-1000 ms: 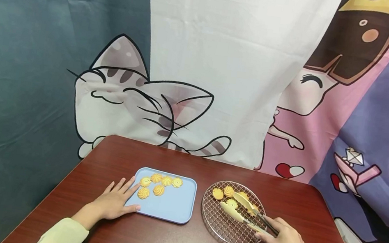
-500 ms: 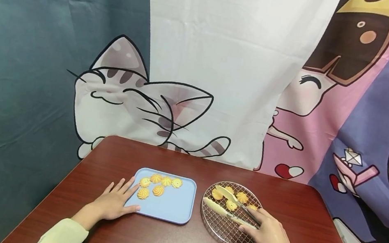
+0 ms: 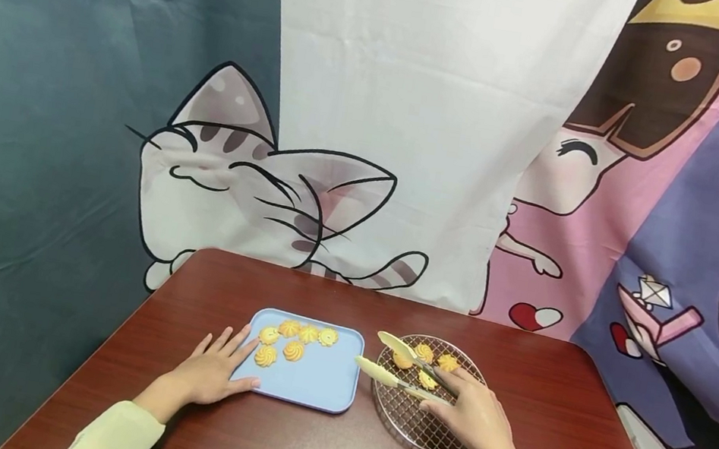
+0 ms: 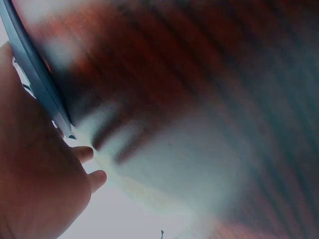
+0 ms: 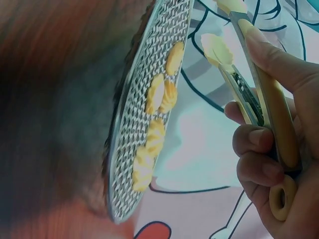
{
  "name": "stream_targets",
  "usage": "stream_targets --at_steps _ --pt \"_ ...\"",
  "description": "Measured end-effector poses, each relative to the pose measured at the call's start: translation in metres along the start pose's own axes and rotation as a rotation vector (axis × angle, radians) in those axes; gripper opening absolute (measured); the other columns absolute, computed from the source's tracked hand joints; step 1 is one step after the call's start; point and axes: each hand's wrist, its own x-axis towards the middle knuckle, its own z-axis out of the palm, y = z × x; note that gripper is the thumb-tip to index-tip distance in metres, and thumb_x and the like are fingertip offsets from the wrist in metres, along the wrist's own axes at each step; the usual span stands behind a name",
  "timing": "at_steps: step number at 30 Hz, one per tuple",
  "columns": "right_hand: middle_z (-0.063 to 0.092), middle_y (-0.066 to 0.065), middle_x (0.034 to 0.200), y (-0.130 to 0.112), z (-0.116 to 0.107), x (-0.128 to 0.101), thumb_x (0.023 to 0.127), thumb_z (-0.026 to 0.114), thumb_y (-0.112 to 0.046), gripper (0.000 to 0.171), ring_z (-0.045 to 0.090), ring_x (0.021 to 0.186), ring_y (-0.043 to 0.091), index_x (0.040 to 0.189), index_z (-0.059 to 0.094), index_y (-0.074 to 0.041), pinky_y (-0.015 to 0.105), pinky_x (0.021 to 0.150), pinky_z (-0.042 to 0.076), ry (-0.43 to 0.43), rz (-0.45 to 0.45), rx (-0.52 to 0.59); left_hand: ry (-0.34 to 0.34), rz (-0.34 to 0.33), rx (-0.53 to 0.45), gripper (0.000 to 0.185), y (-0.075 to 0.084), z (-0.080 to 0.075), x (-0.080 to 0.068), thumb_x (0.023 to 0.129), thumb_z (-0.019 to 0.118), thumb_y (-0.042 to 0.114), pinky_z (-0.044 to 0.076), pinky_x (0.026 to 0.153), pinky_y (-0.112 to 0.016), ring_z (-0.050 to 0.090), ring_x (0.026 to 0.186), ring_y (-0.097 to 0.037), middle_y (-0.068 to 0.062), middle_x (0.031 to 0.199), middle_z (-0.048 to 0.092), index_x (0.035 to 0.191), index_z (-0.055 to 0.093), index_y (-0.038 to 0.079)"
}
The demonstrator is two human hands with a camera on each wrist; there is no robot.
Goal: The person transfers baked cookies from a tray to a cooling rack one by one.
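My right hand (image 3: 470, 416) grips a pair of tongs (image 3: 383, 374) with cream tips and handles. The tips are spread apart, with nothing seen between them. They hang over the left rim of a round wire rack (image 3: 415, 416), pointing toward the blue tray (image 3: 327, 381). Several swirled butter cookies (image 5: 155, 134) lie on the rack; in the head view the tongs and hand partly cover them. More piped cookies (image 3: 293, 351) sit on the tray's back and left part. My left hand (image 3: 208, 372), fingers spread, rests against the tray's left edge; the left wrist view shows the hand (image 4: 40, 179) beside that edge.
Both the tray and the rack stand on a dark red wooden table (image 3: 301, 446), a narrow gap between them. Behind it hangs a cloth backdrop (image 3: 398, 145) with cartoon figures.
My right hand has moved left, carrying the spread tongs from over the rack's cookies to the gap beside the tray. My left hand has stayed put.
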Motion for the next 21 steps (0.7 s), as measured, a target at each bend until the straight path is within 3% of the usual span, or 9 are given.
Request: stream_targets --at_steps 13,17,21 --pt "0.071 0.004 0.116 -0.016 0.016 0.018 0.073 0.090 -0.044 0.063 0.068 0.103 0.026 0.127 0.073 -0.017 0.050 0.088 0.054 -0.036 -0.036 0.033 0.015 0.001 0.010 0.084 0.003 -0.002 -0.001 0.095 0.051 0.068 0.013 0.117 -0.070 0.019 0.151 -0.047 -0.013 0.168 0.021 0.158 0.037 0.014" --pt "0.067 0.015 0.130 -0.020 0.020 0.022 0.075 0.087 -0.046 0.063 0.063 0.120 0.037 0.128 0.072 -0.017 0.062 0.095 0.049 -0.056 -0.026 0.024 0.016 0.002 0.004 0.084 0.003 -0.001 -0.001 0.095 0.052 0.068 0.013 0.117 -0.070 0.019 0.151 -0.047 -0.014 0.167 0.022 0.158 0.037 0.014" --pt "0.062 0.021 0.137 -0.025 0.024 0.027 0.076 0.086 -0.046 0.062 0.058 0.126 0.044 0.130 0.072 -0.017 0.064 0.099 0.046 -0.081 -0.025 0.051 0.034 0.017 -0.003 0.085 0.001 0.001 -0.001 0.095 0.052 0.068 0.013 0.116 -0.071 0.020 0.150 -0.049 -0.015 0.167 0.024 0.157 0.038 0.013"
